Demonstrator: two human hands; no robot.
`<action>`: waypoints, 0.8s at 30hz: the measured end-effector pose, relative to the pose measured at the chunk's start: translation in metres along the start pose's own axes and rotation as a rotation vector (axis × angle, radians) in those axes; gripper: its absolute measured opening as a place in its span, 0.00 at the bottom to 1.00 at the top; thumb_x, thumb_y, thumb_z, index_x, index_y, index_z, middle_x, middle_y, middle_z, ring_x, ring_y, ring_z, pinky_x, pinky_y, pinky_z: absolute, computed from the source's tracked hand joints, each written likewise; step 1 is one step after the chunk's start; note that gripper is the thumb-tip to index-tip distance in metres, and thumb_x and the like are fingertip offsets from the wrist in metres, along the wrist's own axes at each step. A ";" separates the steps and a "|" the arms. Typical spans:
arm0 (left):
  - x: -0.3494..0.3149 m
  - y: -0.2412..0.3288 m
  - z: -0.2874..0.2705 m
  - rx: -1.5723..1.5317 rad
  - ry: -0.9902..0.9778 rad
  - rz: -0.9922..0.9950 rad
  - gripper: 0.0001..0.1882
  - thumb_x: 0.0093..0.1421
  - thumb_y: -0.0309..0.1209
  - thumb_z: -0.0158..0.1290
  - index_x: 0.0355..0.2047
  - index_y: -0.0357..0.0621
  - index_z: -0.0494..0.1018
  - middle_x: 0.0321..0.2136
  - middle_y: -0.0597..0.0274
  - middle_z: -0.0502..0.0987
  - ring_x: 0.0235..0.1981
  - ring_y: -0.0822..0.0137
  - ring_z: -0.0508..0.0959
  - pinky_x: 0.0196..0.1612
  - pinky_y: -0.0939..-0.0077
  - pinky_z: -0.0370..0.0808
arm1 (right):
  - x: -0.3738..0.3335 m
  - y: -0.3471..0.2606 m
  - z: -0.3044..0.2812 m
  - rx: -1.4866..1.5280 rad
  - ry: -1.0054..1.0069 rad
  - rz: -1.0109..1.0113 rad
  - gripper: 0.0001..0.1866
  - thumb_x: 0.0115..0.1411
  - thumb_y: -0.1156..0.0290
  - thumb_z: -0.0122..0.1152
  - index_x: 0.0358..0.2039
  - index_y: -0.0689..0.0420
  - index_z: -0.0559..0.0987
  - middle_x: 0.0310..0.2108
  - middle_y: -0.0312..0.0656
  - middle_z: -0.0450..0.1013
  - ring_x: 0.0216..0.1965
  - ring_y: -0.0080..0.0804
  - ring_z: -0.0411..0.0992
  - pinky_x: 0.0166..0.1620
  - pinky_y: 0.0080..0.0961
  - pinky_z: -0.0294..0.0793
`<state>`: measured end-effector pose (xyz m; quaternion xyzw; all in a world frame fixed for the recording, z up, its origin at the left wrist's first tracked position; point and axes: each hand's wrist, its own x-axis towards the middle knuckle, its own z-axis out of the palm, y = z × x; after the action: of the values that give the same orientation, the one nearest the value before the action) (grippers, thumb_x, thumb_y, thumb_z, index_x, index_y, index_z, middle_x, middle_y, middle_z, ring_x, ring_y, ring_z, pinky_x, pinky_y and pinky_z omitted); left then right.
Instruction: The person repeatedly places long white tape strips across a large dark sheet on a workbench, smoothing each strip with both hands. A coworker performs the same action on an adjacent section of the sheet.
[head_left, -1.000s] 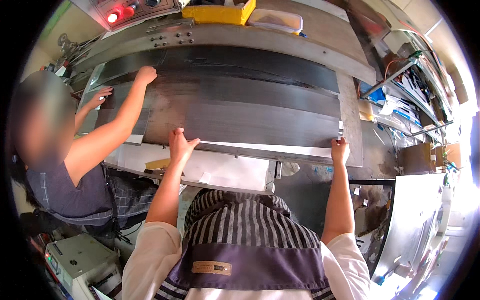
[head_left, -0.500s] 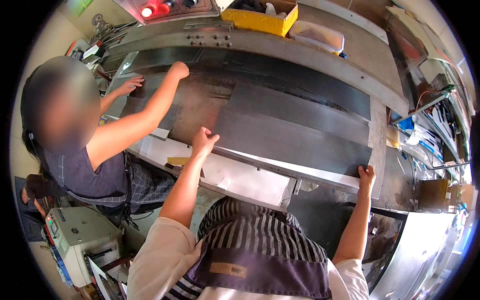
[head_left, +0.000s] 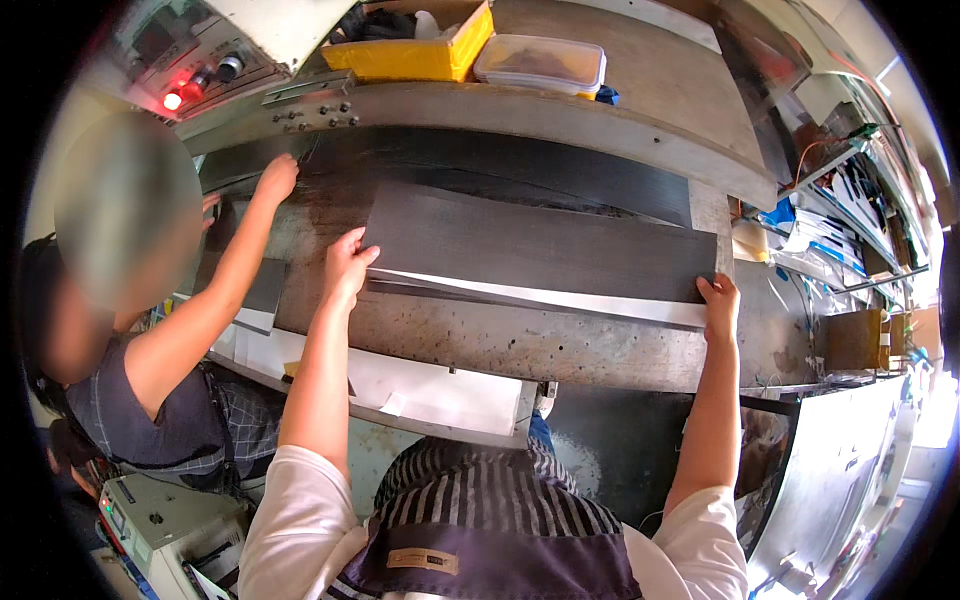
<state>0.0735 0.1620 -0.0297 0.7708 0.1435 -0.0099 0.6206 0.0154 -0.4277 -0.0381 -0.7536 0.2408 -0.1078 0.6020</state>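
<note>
A long dark grey sheet (head_left: 540, 235) with a white strip (head_left: 540, 298) along its near side spans the space between my hands. My left hand (head_left: 349, 264) pinches its near left corner between thumb and fingers. At the near right corner, my right hand (head_left: 719, 302) grips the same sheet, thumb on top. It covers the middle of a worn metal bench (head_left: 500, 345), and a dark edge shows beneath its near left side. Behind it lies a long black sheet (head_left: 590, 165) against a raised metal bar (head_left: 620, 125).
On the left, a co-worker's hand (head_left: 278, 180) touches the black material. Beyond the bar stand a yellow box (head_left: 400, 62) and a lidded clear container (head_left: 540, 62). A control panel (head_left: 190, 75) with a red light hangs far left. Cluttered shelves (head_left: 850, 225) line the right.
Both my hands have moved the grey sheet away from me, baring a band of metal along the bench's front. The view has shifted to the right. The co-worker's hand stays near the black material.
</note>
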 end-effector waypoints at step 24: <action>-0.018 0.043 0.139 0.929 0.000 0.712 0.24 0.58 0.38 0.56 0.53 0.43 0.69 0.51 0.54 0.68 0.54 0.53 0.69 0.55 0.56 0.65 | -0.077 0.041 -0.004 -0.152 0.225 -0.111 0.13 0.63 0.69 0.54 0.45 0.64 0.73 0.29 0.43 0.75 0.27 0.29 0.72 0.32 0.27 0.73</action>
<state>0.0890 0.0170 -0.0168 0.9628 -0.1437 0.1376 0.1827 -0.0620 -0.3999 -0.0669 -0.7924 0.2722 -0.2064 0.5054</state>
